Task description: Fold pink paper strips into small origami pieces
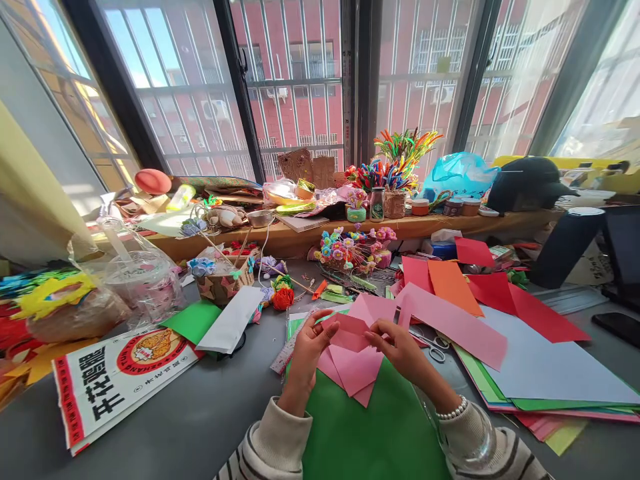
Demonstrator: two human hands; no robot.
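Between my two hands is a small folded piece of pink paper (349, 333), lifted a little off the table. My left hand (311, 350) pinches its left edge between thumb and fingers. At the right edge, the thumb and fingers of my right hand (403, 348) are closed on the same piece. Just below lie other pink paper pieces (353, 373), folded and overlapping, on a large green sheet (373, 433). A ruler (286, 353) rests left of my left hand. Scissors (437, 352) lie to the right of my right wrist, partly under pink paper.
Stacked coloured paper (560, 363) covers the right side, near a phone (617, 328). On the left are a printed paper bag (133, 373), a white folded sheet (231, 320) and a plastic-wrapped cup (145, 280). Craft flowers (345, 248) and pipe cleaners (395, 175) stand behind.
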